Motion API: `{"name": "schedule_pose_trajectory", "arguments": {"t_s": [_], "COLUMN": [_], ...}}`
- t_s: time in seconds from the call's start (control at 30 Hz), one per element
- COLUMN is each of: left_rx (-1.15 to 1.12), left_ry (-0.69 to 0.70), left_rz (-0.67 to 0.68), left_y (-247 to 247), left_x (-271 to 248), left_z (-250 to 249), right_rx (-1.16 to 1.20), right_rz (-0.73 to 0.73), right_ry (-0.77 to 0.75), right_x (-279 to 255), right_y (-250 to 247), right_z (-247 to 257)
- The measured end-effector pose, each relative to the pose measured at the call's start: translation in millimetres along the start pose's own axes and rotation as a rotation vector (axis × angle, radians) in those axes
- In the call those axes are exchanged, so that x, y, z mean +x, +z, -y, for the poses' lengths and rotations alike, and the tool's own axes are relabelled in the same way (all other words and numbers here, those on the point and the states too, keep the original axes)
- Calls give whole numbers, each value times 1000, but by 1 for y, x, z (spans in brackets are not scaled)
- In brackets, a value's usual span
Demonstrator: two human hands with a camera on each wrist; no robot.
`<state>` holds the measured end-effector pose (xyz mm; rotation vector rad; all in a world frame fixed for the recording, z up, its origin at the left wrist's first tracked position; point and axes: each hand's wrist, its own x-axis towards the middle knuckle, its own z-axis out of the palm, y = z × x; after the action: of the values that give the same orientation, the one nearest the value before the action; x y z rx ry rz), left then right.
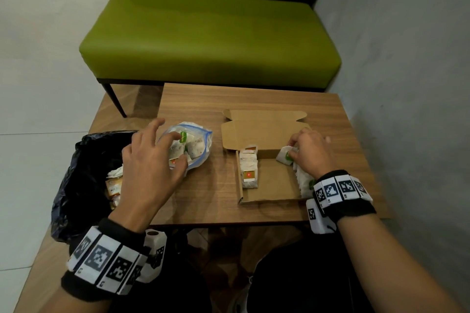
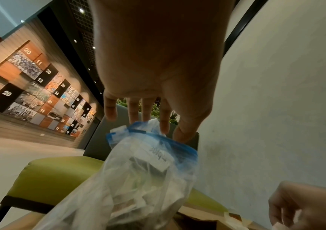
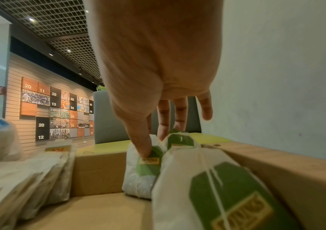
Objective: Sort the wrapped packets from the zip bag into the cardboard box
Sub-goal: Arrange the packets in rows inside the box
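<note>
While the left hand (image 1: pixel 150 168), fingers straight and spread, touched the blue-edged mouth of the crinkly clear zip bag (image 1: pixel 199 146) on the table (image 1: pixel 216 193), the right hand (image 1: pixel 311 152) pinched a white, green-labelled paper packet (image 1: pixel 283 156) at the far right of the brown cardboard box (image 1: pixel 272 185).

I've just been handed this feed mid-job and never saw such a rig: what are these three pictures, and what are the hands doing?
No machine: a person's bare hands, a camera on the head and one on each wrist. The wide picture is the head's; the others look along each hand. On the table lie a zip bag and a cardboard box. The left hand has its fingers at the bag's mouth; any grip is unclear. The right hand pinches a green-labelled packet inside the box.
</note>
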<state>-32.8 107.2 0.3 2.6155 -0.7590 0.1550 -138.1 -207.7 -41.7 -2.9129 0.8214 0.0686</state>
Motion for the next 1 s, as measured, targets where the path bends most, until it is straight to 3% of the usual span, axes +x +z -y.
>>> {"name": "schedule_pose_trajectory", "arguments": {"t_s": [0.07, 0.13, 0.2, 0.27, 0.43, 0.63, 1.0], "left_rx": [3, -57, -122, -114, 0, 80, 32], "left_ry": [94, 268, 457, 538, 551, 536, 552], "left_rz": [-159, -206, -40, 149, 366, 421, 444], "left_y": [0, 7, 25, 50, 93, 104, 107], "left_x": [-6, -17, -33, -47, -49, -45, -50], "left_z": [-11, -35, -64, -90, -124, -111, -107], "right_rx": [4, 27, 63, 85, 94, 54, -11], "right_rz": [-10, -9, 8, 23, 42, 234, 87], "right_ry": [-7, -18, -47, -78, -122, -199, -180], "right_x": [0, 0, -1, -2, -4, -1, 8], "right_y": [0, 0, -2, -6, -15, -23, -2], "right_z": [-1, -1, -2, -2, -2, -1, 6]}}
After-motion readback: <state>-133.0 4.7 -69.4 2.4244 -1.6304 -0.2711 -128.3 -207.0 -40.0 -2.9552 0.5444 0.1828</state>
